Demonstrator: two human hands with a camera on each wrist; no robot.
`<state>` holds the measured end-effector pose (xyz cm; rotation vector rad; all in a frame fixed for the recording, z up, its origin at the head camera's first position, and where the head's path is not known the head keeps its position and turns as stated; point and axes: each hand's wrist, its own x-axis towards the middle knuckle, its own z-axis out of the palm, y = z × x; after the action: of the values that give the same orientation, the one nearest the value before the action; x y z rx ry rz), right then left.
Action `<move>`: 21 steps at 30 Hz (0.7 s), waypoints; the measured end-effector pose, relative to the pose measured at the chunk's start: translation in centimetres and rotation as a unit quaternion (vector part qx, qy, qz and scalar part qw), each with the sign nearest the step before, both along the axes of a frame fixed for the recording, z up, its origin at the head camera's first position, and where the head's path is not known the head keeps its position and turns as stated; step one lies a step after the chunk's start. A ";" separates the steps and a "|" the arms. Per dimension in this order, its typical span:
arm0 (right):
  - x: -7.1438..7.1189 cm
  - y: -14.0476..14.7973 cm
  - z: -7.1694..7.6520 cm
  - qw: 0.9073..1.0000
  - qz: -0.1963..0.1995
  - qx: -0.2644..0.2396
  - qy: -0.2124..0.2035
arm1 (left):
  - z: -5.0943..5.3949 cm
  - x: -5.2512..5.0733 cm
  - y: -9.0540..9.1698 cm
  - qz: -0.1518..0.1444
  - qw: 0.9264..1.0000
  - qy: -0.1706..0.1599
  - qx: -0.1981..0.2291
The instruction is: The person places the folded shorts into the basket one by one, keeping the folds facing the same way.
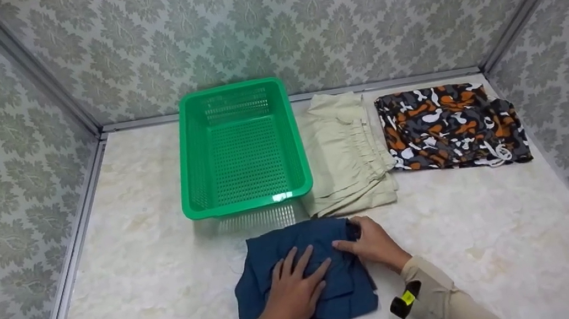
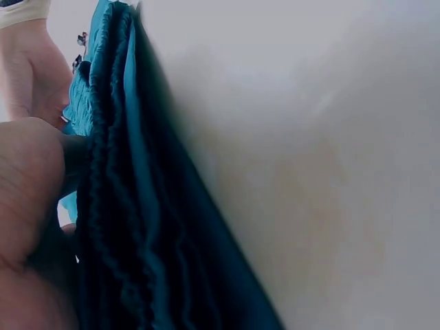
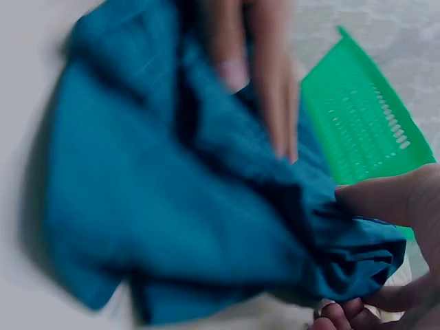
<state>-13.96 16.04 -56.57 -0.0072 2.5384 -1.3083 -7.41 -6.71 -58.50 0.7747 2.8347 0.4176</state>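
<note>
Folded blue shorts (image 1: 303,234) lie on the table in front of the green basket, in several layers. My left hand (image 1: 294,298) rests flat on top of them, fingers spread and straight. At the upper right corner my right hand (image 1: 379,245) pinches the fabric, thumb above and fingers underneath. In the right wrist view, bunched blue cloth (image 3: 354,254) sits between that thumb and the fingers. The left wrist view shows the gathered edges of the stacked layers (image 2: 144,206) beside the left hand (image 2: 27,199).
A green plastic basket (image 1: 184,157) with nothing in it stands at the back. Beige shorts (image 1: 342,157) lie flat against its right side. Farther right are patterned black, orange and white shorts (image 1: 436,127) with a white drawstring. Patterned walls (image 1: 254,24) enclose the table.
</note>
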 end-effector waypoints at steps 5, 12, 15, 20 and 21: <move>0.0 -0.2 0.4 0.999 0.008 -0.041 -0.011 | -0.2 -0.2 0.6 -0.002 1.000 0.011 0.017; -0.5 0.0 0.9 0.992 0.051 -0.098 0.056 | 1.2 -2.1 1.0 0.050 0.979 0.080 0.180; -1.0 0.5 1.4 0.988 0.084 -0.103 0.083 | 2.4 -4.4 0.5 0.059 0.967 0.091 0.229; -2.1 1.0 2.5 0.977 0.155 -0.107 0.101 | 4.1 -7.8 -0.2 0.017 0.973 0.004 0.232; -2.3 1.1 2.7 0.975 0.168 -0.108 0.102 | 4.2 -8.3 -0.3 0.010 0.973 -0.016 0.229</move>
<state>-16.24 17.16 -53.83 -0.6160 2.3968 -1.4939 -15.74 -7.01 -54.30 0.8023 2.7450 1.1024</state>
